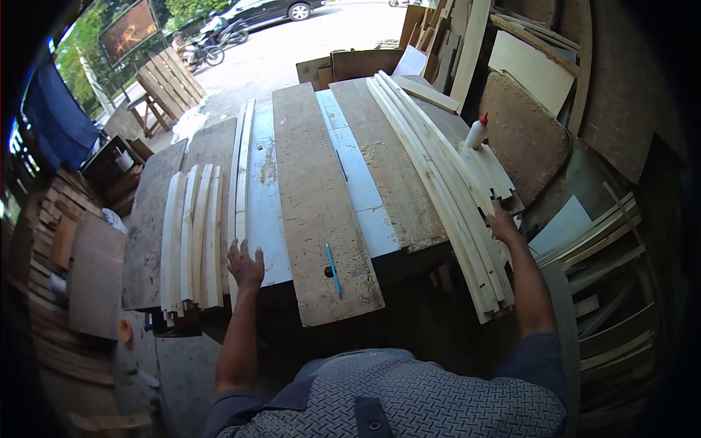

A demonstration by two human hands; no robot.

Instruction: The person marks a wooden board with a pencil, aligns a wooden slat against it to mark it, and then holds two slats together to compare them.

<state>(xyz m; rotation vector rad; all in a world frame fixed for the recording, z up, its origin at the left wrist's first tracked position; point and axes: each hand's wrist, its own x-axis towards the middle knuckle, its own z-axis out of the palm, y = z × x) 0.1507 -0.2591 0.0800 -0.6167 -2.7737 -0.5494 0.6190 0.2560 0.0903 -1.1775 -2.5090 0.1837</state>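
Note:
My left hand (246, 266), its fingers spread, is at the near end of two long, thin wooden strips (242, 182). Left of it, several shorter wooden strips (193, 233) lie side by side. On the right, my right hand (504, 223) is against the notched ends of pale wooden pieces (491, 171); its fingers are bunched and partly hidden, so a grip cannot be made out. Just left of that hand runs a stack of long wooden strips (438, 182). A blue pencil (333, 270) rests on the brown middle board (310, 182) between my hands.
A white glue bottle with a red cap (477, 131) stands upright on the right-hand pieces. Boards (526, 131) and offcuts lean along the right side. Stacked timber (69, 241) lies at the left. Beyond the table are a wooden pallet (171, 80), motorbikes (208, 51) and a dark car (274, 11).

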